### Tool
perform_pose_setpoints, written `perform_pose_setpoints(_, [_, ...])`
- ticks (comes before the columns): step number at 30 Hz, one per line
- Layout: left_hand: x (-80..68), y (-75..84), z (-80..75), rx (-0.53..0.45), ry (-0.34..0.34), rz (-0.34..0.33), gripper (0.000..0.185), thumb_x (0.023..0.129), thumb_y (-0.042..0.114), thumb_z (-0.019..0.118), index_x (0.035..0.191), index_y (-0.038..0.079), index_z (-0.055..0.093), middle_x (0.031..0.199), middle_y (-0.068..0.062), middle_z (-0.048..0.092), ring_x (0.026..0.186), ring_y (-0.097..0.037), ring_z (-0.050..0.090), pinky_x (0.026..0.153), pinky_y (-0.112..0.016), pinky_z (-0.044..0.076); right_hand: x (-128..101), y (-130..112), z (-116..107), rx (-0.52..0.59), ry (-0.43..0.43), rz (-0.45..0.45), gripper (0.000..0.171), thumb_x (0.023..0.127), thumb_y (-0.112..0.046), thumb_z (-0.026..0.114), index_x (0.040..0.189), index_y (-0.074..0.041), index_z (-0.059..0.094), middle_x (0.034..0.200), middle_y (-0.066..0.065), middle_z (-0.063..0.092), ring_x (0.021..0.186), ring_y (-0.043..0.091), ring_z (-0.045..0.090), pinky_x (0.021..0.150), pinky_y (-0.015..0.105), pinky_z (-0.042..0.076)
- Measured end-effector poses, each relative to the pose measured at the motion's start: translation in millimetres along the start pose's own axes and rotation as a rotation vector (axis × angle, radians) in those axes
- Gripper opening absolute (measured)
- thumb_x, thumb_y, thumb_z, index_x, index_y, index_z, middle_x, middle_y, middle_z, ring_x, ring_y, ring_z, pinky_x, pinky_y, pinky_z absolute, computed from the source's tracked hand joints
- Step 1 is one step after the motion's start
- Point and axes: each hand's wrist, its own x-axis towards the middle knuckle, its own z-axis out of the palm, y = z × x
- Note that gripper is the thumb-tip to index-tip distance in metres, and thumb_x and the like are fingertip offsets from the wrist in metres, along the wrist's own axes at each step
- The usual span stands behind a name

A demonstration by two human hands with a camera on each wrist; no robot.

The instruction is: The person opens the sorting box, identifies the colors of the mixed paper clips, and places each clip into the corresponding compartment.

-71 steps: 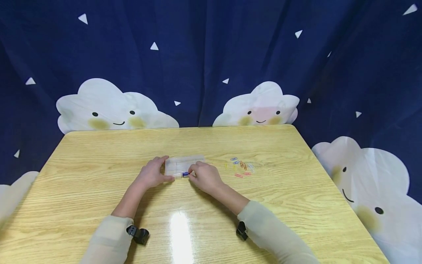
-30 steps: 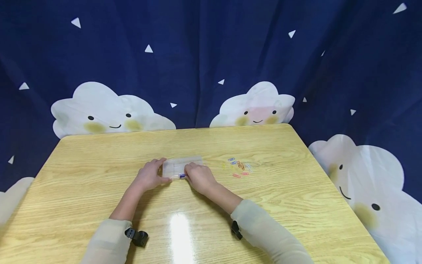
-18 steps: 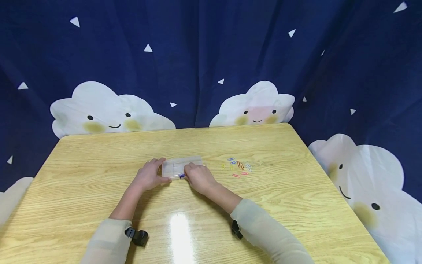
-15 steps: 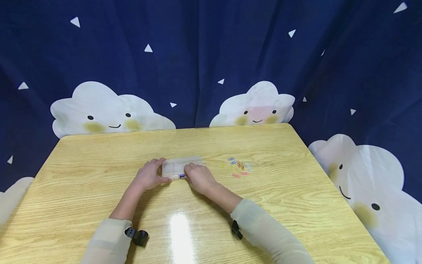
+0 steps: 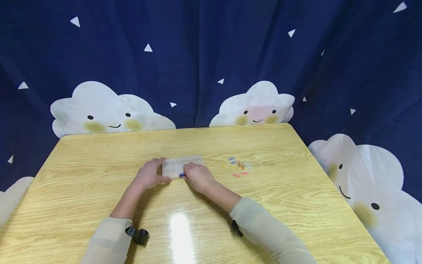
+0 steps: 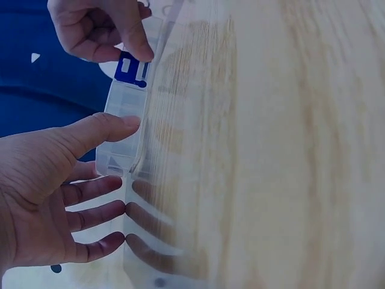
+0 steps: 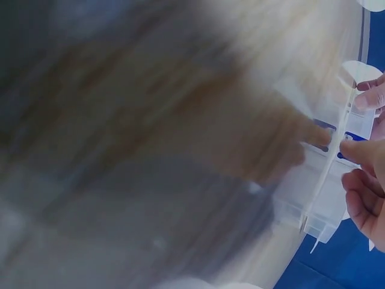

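Note:
A clear plastic compartment box [image 5: 174,164] lies on the wooden table, a blue latch [image 6: 129,70] at the middle of its front side. My left hand [image 5: 149,175] holds the box's left end, with the thumb against the front wall; in the left wrist view the lower fingers are spread apart beside the end. My right hand [image 5: 200,179] covers part of the box's right half. Its thumb presses on the latch while the other fingers curl in by the box's top, as the left wrist view shows. The right wrist view shows the same thumb at the latch [image 7: 355,137].
Right of the box lie several paper clips: blue [image 5: 233,162], orange-red [image 5: 242,166], pink [image 5: 236,175], yellow [image 5: 223,166] and pale ones [image 5: 248,167]. A dark blue curtain [image 5: 197,55] with clouds hangs behind the table [image 5: 263,205].
Since the oldest frame, the right hand has moved slightly left, closer over the latch, partly because the head view shifted. In the last half second the hands have hardly moved.

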Motion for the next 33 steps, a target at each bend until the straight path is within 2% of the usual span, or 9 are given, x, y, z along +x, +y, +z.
perform_pose_setpoints(7, [0.6, 1.0, -2.6, -0.015, -0.015, 0.006, 0.083, 0.074, 0.032, 0.076, 0.140, -0.002, 0.037, 0.128, -0.026, 0.050, 0.114, -0.045, 0.047, 0.088, -0.058, 0.041, 1.6, -1.0, 0.2, -0.087, 0.007, -0.039, 0.004, 0.089, -0.006, 0.054, 0.090, -0.008, 0.058, 0.075, -0.001, 0.057, 0.067, 0.011, 0.057, 0.061, 0.022, 0.050])
perform_pose_setpoints(16, [1.0, 0.1, -4.6, -0.007, -0.013, 0.010, 0.082, 0.076, 0.031, 0.075, 0.138, -0.007, 0.037, 0.127, -0.028, 0.049, 0.114, -0.045, 0.048, 0.089, -0.057, 0.042, -1.6, -4.7, 4.5, -0.127, 0.002, -0.068, 0.008, 0.085, -0.002, 0.058, 0.090, -0.008, 0.058, 0.078, 0.000, 0.059, 0.068, 0.010, 0.059, 0.062, 0.020, 0.049])
perform_pose_setpoints(20, [1.5, -0.3, -4.4, 0.002, -0.016, 0.016, 0.083, 0.075, 0.031, 0.076, 0.138, -0.007, 0.037, 0.126, -0.028, 0.049, 0.113, -0.045, 0.048, 0.088, -0.056, 0.043, -2.4, -5.9, 5.3, -0.113, -0.005, -0.041, 0.007, 0.086, -0.003, 0.059, 0.091, -0.008, 0.059, 0.079, 0.000, 0.061, 0.070, 0.010, 0.061, 0.063, 0.021, 0.051])
perform_pose_setpoints(23, [2.0, -0.7, -4.0, 0.006, -0.018, 0.017, 0.083, 0.075, 0.030, 0.076, 0.138, -0.006, 0.037, 0.127, -0.029, 0.049, 0.113, -0.045, 0.048, 0.088, -0.056, 0.043, -2.9, -6.3, 4.0, -0.096, -0.024, -0.030, 0.002, 0.089, -0.010, 0.059, 0.090, -0.008, 0.060, 0.079, 0.000, 0.062, 0.071, 0.011, 0.062, 0.063, 0.021, 0.052])
perform_pose_setpoints(28, [2.8, -1.3, -3.3, 0.008, -0.013, 0.019, 0.083, 0.075, 0.030, 0.076, 0.138, -0.006, 0.037, 0.126, -0.029, 0.049, 0.113, -0.046, 0.048, 0.088, -0.057, 0.043, -3.5, -6.1, 0.1, -0.077, -0.055, -0.016, 0.013, 0.090, -0.021, 0.061, 0.088, -0.009, 0.061, 0.077, 0.000, 0.062, 0.070, 0.013, 0.063, 0.060, 0.024, 0.052])
perform_pose_setpoints(33, [3.0, -1.9, -2.0, 0.007, -0.015, 0.015, 0.082, 0.075, 0.030, 0.076, 0.138, -0.006, 0.037, 0.126, -0.029, 0.049, 0.114, -0.046, 0.048, 0.089, -0.056, 0.043, -4.1, -4.8, -1.4, -0.007, -0.125, -0.009, 0.012, 0.088, -0.022, 0.063, 0.084, -0.010, 0.063, 0.077, 0.001, 0.063, 0.071, 0.015, 0.063, 0.062, 0.026, 0.052])
